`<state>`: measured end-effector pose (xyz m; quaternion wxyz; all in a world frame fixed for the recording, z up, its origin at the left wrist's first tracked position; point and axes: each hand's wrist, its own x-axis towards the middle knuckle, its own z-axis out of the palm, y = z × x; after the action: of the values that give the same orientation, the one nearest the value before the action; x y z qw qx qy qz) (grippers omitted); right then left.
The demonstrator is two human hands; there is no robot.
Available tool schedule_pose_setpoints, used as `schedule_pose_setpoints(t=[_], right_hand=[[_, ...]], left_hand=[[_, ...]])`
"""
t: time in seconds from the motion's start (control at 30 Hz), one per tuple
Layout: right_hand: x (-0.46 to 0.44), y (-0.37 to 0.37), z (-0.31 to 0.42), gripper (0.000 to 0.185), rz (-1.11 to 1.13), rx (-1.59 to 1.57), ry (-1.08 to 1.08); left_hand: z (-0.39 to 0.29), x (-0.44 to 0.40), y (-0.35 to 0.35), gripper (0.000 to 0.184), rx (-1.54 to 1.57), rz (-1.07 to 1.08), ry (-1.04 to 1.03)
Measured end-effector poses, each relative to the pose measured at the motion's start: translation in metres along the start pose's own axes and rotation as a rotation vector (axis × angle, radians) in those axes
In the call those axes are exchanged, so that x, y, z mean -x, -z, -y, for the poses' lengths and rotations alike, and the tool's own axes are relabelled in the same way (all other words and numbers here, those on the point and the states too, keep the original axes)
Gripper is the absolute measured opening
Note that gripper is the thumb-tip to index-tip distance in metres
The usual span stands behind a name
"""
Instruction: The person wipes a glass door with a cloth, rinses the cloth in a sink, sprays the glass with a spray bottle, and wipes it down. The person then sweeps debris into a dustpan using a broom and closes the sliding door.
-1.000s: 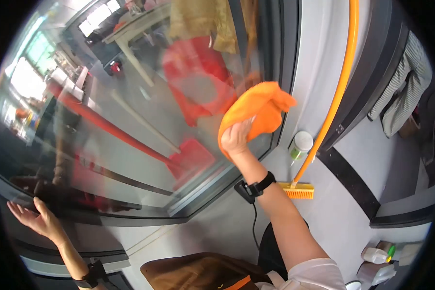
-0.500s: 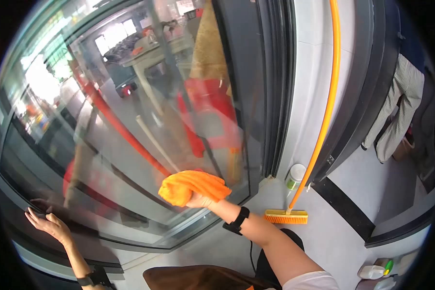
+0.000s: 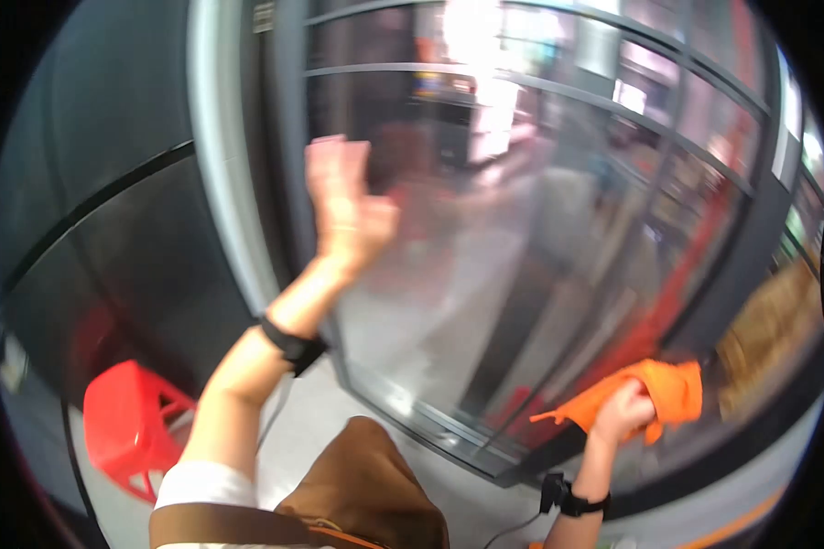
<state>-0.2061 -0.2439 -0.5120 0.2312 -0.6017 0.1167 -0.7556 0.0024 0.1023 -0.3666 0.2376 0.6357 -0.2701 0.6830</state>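
Note:
An orange cloth (image 3: 673, 389) is bunched in my right hand (image 3: 623, 412), whose fingers are closed round it. This hand is low on the right, by the bottom of the framed glass panel (image 3: 449, 302); whether the cloth touches the pane I cannot tell. My left hand (image 3: 343, 210) is raised near the panel's left dark frame (image 3: 293, 119). Its fingers stretch upward, somewhat blurred, and it holds nothing. Contact between its palm and the glass or frame is unclear.
A red plastic stool (image 3: 128, 421) stands on the floor at lower left, beside dark wall panels (image 3: 110, 247). My brown apron (image 3: 366, 485) shows at bottom centre. A long orange-yellow handle (image 3: 742, 522) crosses the lower right corner. Through the glass, a room appears blurred.
The view has swung left along the glass, bringing in the red stool. My left hand has risen to the frame. The cloth stays in my right hand, now at lower right.

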Motion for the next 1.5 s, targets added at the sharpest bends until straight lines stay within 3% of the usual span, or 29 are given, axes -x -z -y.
schedule_pose_setpoints(t=[0.07,0.1,0.13,0.2,0.27,0.33,0.37,0.4,0.47,0.5,0.57,0.67,0.7,0.73,0.77,0.8,0.93,1.0,1.07,1.1,1.13,1.2,1.37,1.4,1.43,1.47,1.5], right_hand=[[0.015,-0.014,0.017,0.018,0.134,0.120,-0.039],[-0.027,0.031,0.016,0.018,0.162,0.104,-0.024],[-0.020,0.020,0.009,0.018,0.214,0.096,-0.008],[-0.012,-0.009,0.023,0.021,0.251,0.072,0.064],[0.014,-0.050,0.048,0.034,0.263,0.057,0.143],[0.042,-0.083,0.079,0.038,0.147,0.235,0.314],[0.040,-0.090,0.088,0.041,0.038,0.150,0.232],[0.035,-0.078,0.090,0.040,0.185,0.140,0.153],[0.024,-0.069,0.077,0.037,0.127,0.077,0.126],[0.024,-0.059,0.059,0.034,0.293,-0.110,-0.099],[0.030,-0.049,0.048,0.035,0.183,-0.122,-0.113],[0.020,-0.043,0.042,0.045,0.018,-0.090,0.018],[0.019,-0.038,0.036,0.048,0.099,0.107,0.151],[0.021,-0.040,0.033,0.043,0.089,-0.002,0.087],[0.016,-0.038,0.036,0.036,0.161,0.137,0.207],[0.013,-0.042,0.041,0.030,0.137,0.122,0.188],[0.020,-0.041,0.038,0.027,0.255,0.122,0.178],[0.009,-0.031,0.036,0.023,0.253,0.101,0.227],[-0.003,-0.030,0.029,0.035,0.250,-0.125,0.294],[-0.006,-0.026,0.023,0.037,0.320,-0.088,0.318],[-0.015,-0.027,0.016,0.037,0.300,-0.081,0.353],[-0.051,-0.029,0.009,0.039,0.300,0.295,0.430],[-0.166,-0.042,0.038,0.041,0.271,0.361,0.633],[-0.215,-0.050,0.043,0.040,0.240,0.404,0.789],[-0.263,-0.061,0.048,0.039,0.290,0.306,0.640],[-0.314,-0.073,0.041,0.035,0.000,0.566,0.859],[-0.359,-0.073,0.063,0.019,-0.073,0.674,1.153]], left_hand=[[-0.040,-0.021,0.001,0.063,0.258,0.115,-0.137],[-0.128,-0.070,0.014,0.064,0.391,0.054,-0.310],[-0.151,-0.069,-0.001,0.065,0.587,0.116,-0.338],[-0.183,-0.071,-0.014,0.069,0.696,0.232,-0.160],[-0.162,-0.068,-0.024,0.078,0.633,0.255,-0.068],[-0.135,-0.063,-0.015,0.087,0.432,0.291,-0.028],[-0.129,-0.063,-0.015,0.089,0.501,0.309,-0.060],[-0.123,-0.065,-0.017,0.092,0.566,0.325,-0.099],[-0.128,-0.059,-0.014,0.097,0.601,0.325,-0.094],[-0.134,-0.059,-0.012,0.097,0.600,0.314,-0.117],[-0.161,-0.061,-0.010,0.098,0.579,0.305,-0.156],[-0.198,-0.083,-0.012,0.074,0.542,0.260,-0.353],[-0.210,-0.089,-0.024,0.062,0.600,0.206,-0.470],[-0.221,-0.099,-0.029,0.054,0.613,0.152,-0.551],[-0.229,-0.108,-0.033,0.051,0.603,0.177,-0.634],[-0.233,-0.118,-0.040,0.049,0.573,0.203,-0.713],[-0.240,-0.131,-0.059,0.019,0.483,0.201,-0.779],[-0.252,-0.139,-0.056,0.016,0.519,0.090,-0.803],[-0.243,-0.141,-0.055,0.019,0.482,0.122,-0.826],[-0.235,-0.137,-0.051,0.020,0.492,0.117,-0.818],[-0.225,-0.131,-0.047,0.021,0.497,0.118,-0.808],[-0.224,-0.134,-0.051,0.020,0.501,0.158,-0.803],[-0.208,-0.132,-0.055,0.022,0.505,0.172,-0.774],[-0.203,-0.131,-0.056,0.022,0.510,0.177,-0.764],[-0.199,-0.132,-0.056,0.022,0.507,0.179,-0.762],[-0.203,-0.132,-0.060,0.022,0.499,0.190,-0.769],[-0.201,-0.132,-0.061,0.021,0.489,0.190,-0.771]])
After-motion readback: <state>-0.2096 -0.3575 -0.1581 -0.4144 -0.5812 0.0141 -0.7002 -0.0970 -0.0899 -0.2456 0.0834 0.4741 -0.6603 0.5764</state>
